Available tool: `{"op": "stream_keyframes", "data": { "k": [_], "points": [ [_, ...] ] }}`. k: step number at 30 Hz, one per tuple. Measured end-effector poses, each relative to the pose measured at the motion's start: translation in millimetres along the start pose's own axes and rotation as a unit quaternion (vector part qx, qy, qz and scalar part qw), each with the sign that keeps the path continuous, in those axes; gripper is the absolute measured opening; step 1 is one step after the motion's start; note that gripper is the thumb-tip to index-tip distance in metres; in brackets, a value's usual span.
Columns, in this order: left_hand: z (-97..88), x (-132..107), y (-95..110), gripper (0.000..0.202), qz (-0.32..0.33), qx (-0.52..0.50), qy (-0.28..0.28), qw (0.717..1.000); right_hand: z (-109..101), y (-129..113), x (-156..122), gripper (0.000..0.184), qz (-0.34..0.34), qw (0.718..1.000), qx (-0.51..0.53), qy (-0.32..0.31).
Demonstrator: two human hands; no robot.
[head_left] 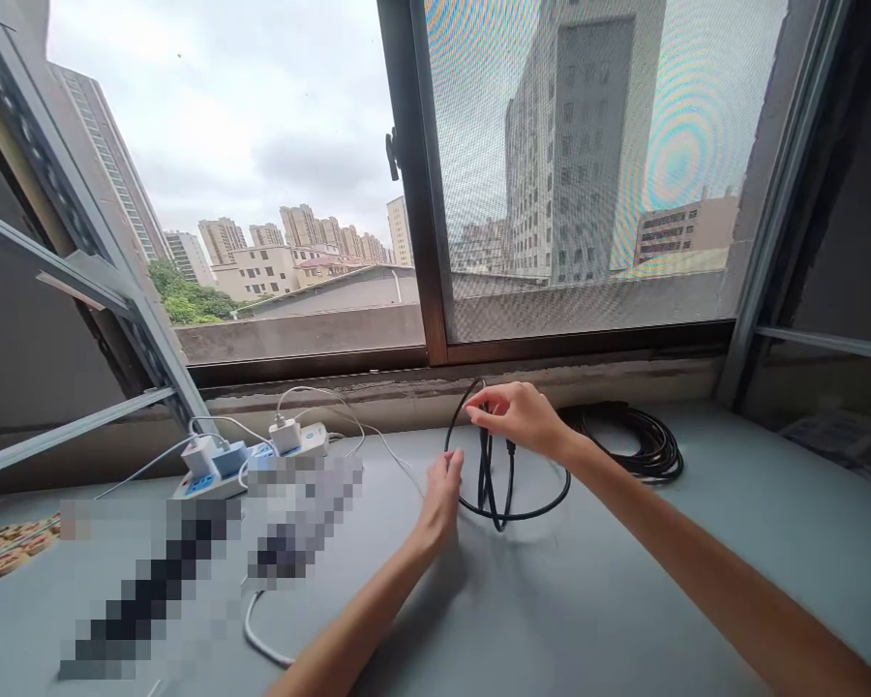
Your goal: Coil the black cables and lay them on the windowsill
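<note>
A thin black cable [529, 508] forms a loop above the grey table [587, 600] near the window. My right hand [519, 416] pinches the top of that loop and holds it up, with the cable's ends hanging down through the middle. My left hand [442, 494] is at the loop's left side, fingers curled around the cable there. The loop's lower part rests on the table.
A larger coil of black cable [643, 445] lies at the back right. A white power strip [222, 469] with white chargers and white wires sits at the left. A blurred-out patch covers things in front of it. The window frame [421, 242] stands behind.
</note>
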State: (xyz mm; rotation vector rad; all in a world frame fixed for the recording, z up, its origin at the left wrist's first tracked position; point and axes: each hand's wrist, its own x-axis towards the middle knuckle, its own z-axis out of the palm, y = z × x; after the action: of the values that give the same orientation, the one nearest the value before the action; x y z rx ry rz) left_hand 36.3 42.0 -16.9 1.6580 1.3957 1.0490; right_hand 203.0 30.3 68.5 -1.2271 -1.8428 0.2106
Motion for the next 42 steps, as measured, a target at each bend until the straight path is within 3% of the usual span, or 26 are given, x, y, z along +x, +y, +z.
{"op": "stream_keyframes", "data": {
  "k": [2, 5, 8, 10, 12, 15, 17, 18, 20, 23, 25, 29, 35, 39, 42],
  "points": [
    [1.4, -6, 4, 0.053, 0.004, 0.0, 0.014, 1.0, 3, 3, 1, 0.015, 0.012, 0.997, 0.07, -0.025],
    [1.5, -14, 13, 0.054, 0.081, 0.008, 0.037, 0.996, 4, 7, 2, 0.03, 0.013, 0.976, 0.203, -0.074],
    [4.2, -21, 20, 0.057, 0.134, -0.025, -0.009, 0.991, 8, 7, 0, 0.043, -0.018, 0.961, 0.257, -0.099],
    [8.1, -24, 21, 0.057, 0.131, -0.047, -0.036, 0.99, 12, 5, -3, 0.041, -0.029, 0.981, 0.179, -0.068],
    [11.8, -24, 18, 0.052, 0.132, -0.048, -0.023, 0.99, 15, 4, -5, 0.036, -0.02, 0.998, 0.058, -0.022],
    [14.2, -19, 12, 0.048, 0.134, -0.067, 0.017, 0.989, 14, 5, -6, 0.036, 0.012, 0.998, -0.06, 0.015],
    [14.0, -15, 9, 0.049, 0.131, -0.097, 0.016, 0.987, 12, 7, -6, 0.034, 0.021, 0.995, -0.102, 0.0],
    [13.8, -14, 8, 0.049, 0.131, -0.105, 0.008, 0.986, 11, 9, -7, 0.029, 0.015, 0.993, -0.113, -0.032],
    [13.7, -14, 6, 0.048, 0.136, -0.114, -0.003, 0.984, 10, 12, -9, 0.016, -0.008, 0.983, -0.094, -0.155],
    [14.3, -17, 5, 0.046, 0.148, -0.113, -0.002, 0.983, 16, 16, -13, 0.019, -0.016, 0.935, -0.029, -0.352],
    [14.2, -19, 6, 0.046, 0.162, -0.093, 0.015, 0.982, 22, 17, -16, 0.021, -0.016, 0.921, -0.024, -0.388],
    [11.3, -17, 6, 0.045, 0.175, -0.048, 0.027, 0.983, 28, 15, -18, 0.014, -0.07, 0.939, -0.066, -0.33],
    [5.9, -10, 5, 0.035, 0.23, 0.071, 0.021, 0.97, 12, 6, -13, 0.018, -0.105, 0.958, -0.087, -0.254],
    [2.5, -9, 9, 0.027, 0.257, 0.115, 0.044, 0.958, 4, 2, -9, 0.015, -0.096, 0.981, -0.075, -0.152],
    [-0.9, -8, 13, 0.022, 0.255, 0.151, 0.075, 0.952, -1, 2, -6, 0.017, -0.07, 0.996, -0.035, -0.038]
  ]
}}
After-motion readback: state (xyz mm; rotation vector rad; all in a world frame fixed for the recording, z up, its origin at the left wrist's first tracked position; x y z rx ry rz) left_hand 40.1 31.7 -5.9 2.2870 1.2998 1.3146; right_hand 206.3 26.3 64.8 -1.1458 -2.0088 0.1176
